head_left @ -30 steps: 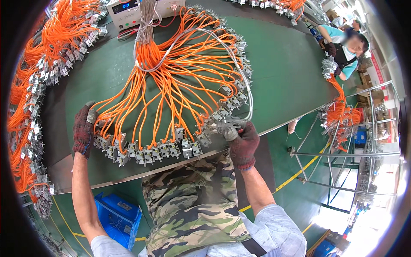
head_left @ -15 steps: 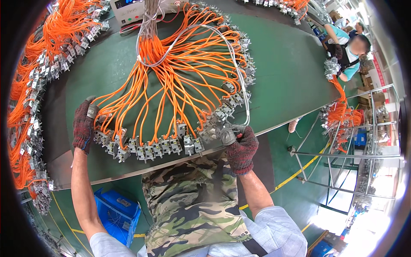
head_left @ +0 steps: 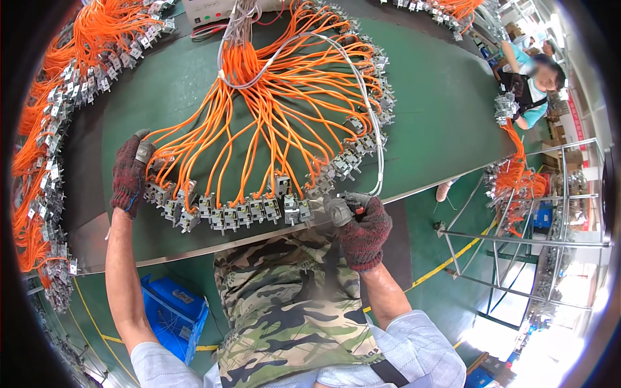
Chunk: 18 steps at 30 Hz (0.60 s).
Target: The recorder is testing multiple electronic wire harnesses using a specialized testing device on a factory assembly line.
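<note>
My left hand [head_left: 132, 174], in a dark red and grey knit glove with taped fingertips, is closed at the left end of a row of grey metal connectors [head_left: 242, 213]. An orange cable [head_left: 184, 126] runs into its fingers; the connector end there is hidden. My right hand [head_left: 362, 229], gloved the same way, is pinched at the table's front edge, just right of the connectors. A small dark piece with a red part shows between its fingers, too covered to name. Close above that hand, a grey-white cable [head_left: 373, 123] curves down from the bundle.
The bundle fans out on the green table [head_left: 440, 97], with a bench instrument [head_left: 207, 10] behind it. More orange cable bundles [head_left: 48, 161] line the left side. A blue bin [head_left: 174, 317] stands below, a metal frame rack [head_left: 517, 239] at right. A co-worker [head_left: 540, 81] handles connectors at far right.
My right hand has drawn slightly down, away from the connectors and the grey-white cable. My left hand keeps its place at the row's left end. The whole view has shifted slightly.
</note>
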Motion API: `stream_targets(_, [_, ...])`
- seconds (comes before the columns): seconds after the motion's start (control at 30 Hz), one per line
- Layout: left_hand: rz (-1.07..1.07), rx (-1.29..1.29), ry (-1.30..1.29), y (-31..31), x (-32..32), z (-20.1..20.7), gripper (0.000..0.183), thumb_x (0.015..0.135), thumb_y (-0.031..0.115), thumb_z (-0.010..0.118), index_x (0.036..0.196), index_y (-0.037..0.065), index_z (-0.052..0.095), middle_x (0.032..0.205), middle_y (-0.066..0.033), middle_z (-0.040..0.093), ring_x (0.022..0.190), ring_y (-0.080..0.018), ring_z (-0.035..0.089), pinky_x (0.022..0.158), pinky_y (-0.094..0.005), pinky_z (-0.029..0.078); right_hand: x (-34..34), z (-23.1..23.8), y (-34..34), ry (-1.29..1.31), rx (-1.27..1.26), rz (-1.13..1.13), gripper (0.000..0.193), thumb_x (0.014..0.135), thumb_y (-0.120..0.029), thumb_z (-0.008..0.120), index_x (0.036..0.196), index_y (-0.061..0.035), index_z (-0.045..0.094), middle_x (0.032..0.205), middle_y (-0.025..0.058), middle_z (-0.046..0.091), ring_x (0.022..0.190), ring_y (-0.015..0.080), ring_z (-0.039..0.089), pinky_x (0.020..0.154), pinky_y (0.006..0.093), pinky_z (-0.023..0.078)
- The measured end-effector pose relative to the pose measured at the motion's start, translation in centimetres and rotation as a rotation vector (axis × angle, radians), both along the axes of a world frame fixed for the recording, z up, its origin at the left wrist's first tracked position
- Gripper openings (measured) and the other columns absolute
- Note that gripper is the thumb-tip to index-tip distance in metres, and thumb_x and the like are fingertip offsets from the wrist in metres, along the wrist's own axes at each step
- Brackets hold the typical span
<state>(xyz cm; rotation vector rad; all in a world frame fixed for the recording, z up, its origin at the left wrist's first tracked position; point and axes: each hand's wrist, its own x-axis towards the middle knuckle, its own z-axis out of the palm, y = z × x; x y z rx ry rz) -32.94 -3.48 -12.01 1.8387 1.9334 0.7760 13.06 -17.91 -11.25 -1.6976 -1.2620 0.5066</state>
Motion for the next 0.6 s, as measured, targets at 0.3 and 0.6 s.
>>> stream_targets(0.3, [0.01, 0.017, -0.002, -0.2, 0.4, 0.1, 0.049, 0.108, 0.042, 0.057, 0.142, 0.008, 0.067, 0.133, -0.0176, 0.069, 0.13, -0.0361, 0.06, 0.113, -0.0472, 0.045, -0.2, 0.8, -0.1, -0.129, 0.053, 0.058, 0.028, 0.086, -0.026, 0.09, 0.099, -0.0057, 0.075, 0.077, 0.0099, 0.072, 0.065, 0.0239, 0.068, 0.063, 0.0372, 0.056])
stream_targets(0.6, [-0.006, 0.003, 0.01, 0.0, -0.6, -0.4, 0.052, 0.109, 0.044, 0.057, 0.147, 0.009, 0.065, 0.133, -0.0169, 0.065, 0.124, -0.0273, 0.063, 0.108, -0.0418, 0.049, -0.9, 4.2, 1.1, -0.176, -0.149, 0.087, 0.023, 0.086, -0.022, 0.088, 0.094, -0.004, 0.077, 0.08, 0.0102, 0.074, 0.069, 0.0187, 0.069, 0.067, 0.0351, 0.056])
